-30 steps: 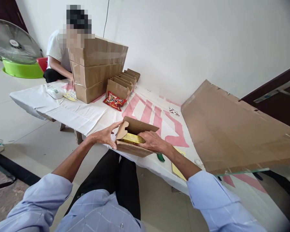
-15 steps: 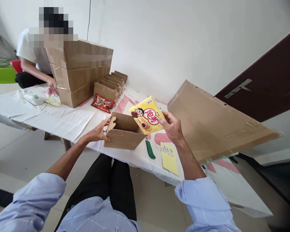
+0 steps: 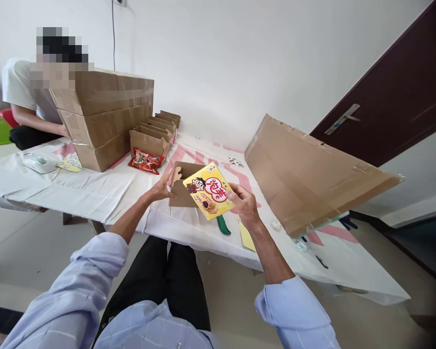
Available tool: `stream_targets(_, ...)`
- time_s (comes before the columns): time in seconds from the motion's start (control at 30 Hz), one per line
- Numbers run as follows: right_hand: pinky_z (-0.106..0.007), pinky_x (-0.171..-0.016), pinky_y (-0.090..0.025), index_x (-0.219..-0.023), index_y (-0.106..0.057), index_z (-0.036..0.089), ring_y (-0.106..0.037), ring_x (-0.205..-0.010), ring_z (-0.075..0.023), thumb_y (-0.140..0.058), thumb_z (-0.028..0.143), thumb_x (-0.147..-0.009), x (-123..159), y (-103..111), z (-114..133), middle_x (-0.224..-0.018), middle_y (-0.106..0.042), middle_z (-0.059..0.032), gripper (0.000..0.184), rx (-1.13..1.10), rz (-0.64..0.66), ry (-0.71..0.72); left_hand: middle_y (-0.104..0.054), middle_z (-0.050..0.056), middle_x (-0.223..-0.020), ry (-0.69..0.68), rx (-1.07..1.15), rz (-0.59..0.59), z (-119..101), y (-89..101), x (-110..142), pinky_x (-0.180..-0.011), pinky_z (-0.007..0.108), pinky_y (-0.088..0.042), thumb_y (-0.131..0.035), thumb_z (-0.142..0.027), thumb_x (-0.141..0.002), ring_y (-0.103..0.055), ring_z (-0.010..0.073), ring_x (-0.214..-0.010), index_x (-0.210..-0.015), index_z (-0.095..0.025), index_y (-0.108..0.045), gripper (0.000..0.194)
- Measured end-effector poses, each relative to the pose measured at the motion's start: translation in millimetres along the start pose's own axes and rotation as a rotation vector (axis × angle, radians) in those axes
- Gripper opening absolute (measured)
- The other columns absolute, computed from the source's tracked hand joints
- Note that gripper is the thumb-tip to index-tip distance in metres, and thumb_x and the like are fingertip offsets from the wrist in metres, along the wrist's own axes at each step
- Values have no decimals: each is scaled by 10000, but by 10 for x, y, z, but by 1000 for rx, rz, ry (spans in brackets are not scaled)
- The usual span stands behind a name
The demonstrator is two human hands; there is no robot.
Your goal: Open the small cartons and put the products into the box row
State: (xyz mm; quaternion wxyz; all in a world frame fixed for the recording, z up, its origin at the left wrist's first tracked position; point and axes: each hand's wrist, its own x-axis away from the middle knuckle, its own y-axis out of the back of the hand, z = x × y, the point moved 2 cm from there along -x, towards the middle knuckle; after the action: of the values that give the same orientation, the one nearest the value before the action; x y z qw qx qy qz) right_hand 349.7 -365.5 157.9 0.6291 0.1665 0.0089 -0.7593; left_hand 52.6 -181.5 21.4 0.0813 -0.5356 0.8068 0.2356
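My right hand (image 3: 244,202) pinches the right edge of a yellow snack box (image 3: 208,194) printed with a cartoon figure and red lettering. The snack box is tilted in front of a small open cardboard box (image 3: 181,194) and hides much of it. At that carton's left wall, my left hand (image 3: 162,188) is closed on the side. A green handle (image 3: 223,226) lies on the table below the snack box; what it belongs to is hidden. Partly behind my right wrist is a yellow sheet (image 3: 246,237).
A red snack bag (image 3: 145,161) lies before a row of open cartons (image 3: 148,138). Stacked cardboard boxes (image 3: 105,123) stand at left, with a person (image 3: 36,106) behind. A large cardboard sheet (image 3: 312,179) leans at right. White cloth covers the table (image 3: 116,194).
The snack box has moved down and left, from above the carton's right end to in front of it. The carton sits slightly farther back. The camera view has shifted.
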Motion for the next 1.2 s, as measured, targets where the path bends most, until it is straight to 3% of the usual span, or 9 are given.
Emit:
stream_targets(0.13,-405,-850,-649,-1182,-828,207,-789,-1003,-300,-917,653,-765,107,-182,-187,-1143,-850,-88,617,-9,90,-47,-528,230,-1642,62,-59,-263,-216,87,595,-1083,576,-582,-929,-560,-774,-567,447,-1456,-1631,-210,-528,1008)
stream_targets(0.2,-421,-873,-653,-1190,-829,210,-791,-1023,-310,-913,657,-768,167,-337,-305,-1152,-852,-91,620,-30,143,-84,-661,183,-1494,91,78,-198,-412,77,960,-1006,478,-618,-832,-587,-908,-669,370,-1328,-1574,-233,-598,790)
stream_targets(0.3,-438,-898,-653,-1182,-819,210,-790,-1042,-315,-914,673,-757,242,-654,-465,-1167,-848,-104,635,-75,223,-123,-702,164,-1458,132,332,-28,-706,16,1411,-949,394,-644,-814,-586,-948,-708,336,-1272,-1586,-226,-603,763)
stream_targets(0.4,-437,-922,-654,-1217,-770,214,-778,-1103,-317,-928,686,-744,270,-1007,-536,-1212,-825,-119,687,-140,245,-121,-714,149,-1452,222,396,-98,-842,59,1666,-897,361,-668,-841,-600,-926,-734,317,-1203,-1626,-218,-574,841)
stream_targets(0.6,-489,-1031,-642,-1591,-537,286,-733,-1234,-331,-793,748,-893,225,-1721,-433,-1465,-703,-141,875,-236,213,102,-691,131,-1509,160,402,-576,-827,499,1679,-927,335,-685,-904,-633,-848,-756,272,-1179,-1643,-244,-557,951)
stream_targets(0.73,-498,-1025,-646,-1749,-366,332,-709,-1286,-340,-649,744,-1003,89,-2140,-400,-1620,-599,-147,898,-244,239,210,-700,131,-1488,67,370,-730,-848,759,1558,-902,320,-693,-880,-652,-867,-759,261,-1175,-1653,-252,-532,949)
stream_targets(0.93,-470,-1033,-651,-1717,-478,285,-730,-1201,-305,-638,650,-990,-138,-2473,-714,-1458,-713,-131,829,-237,244,129,-738,132,-1367,180,253,-717,-609,837,1648,-703,274,-676,-800,-663,-921,-774,227,-1012,-1717,-262,-444,959)
stream_targets(1.1,-373,-795,-682,-1710,-493,320,-731,-1127,-276,-606,629,-968,34,-2532,-1139,-1477,-693,-107,811,-169,293,-81,-737,166,-1336,396,181,-629,-229,714,1901,-638,247,-620,-735,-620,-968,-756,265,-1099,-1764,-217,-356,969)
stream_targets(1.2,-369,-762,-682,-1719,-482,305,-722,-1146,-287,-588,641,-966,123,-2555,-1279,-1512,-670,-115,832,-144,278,-157,-750,162,-1264,477,150,-581,-114,683,1961,-612,227,-579,-694,-612,-986,-739,244,-1035,-1769,-188,-337,960)
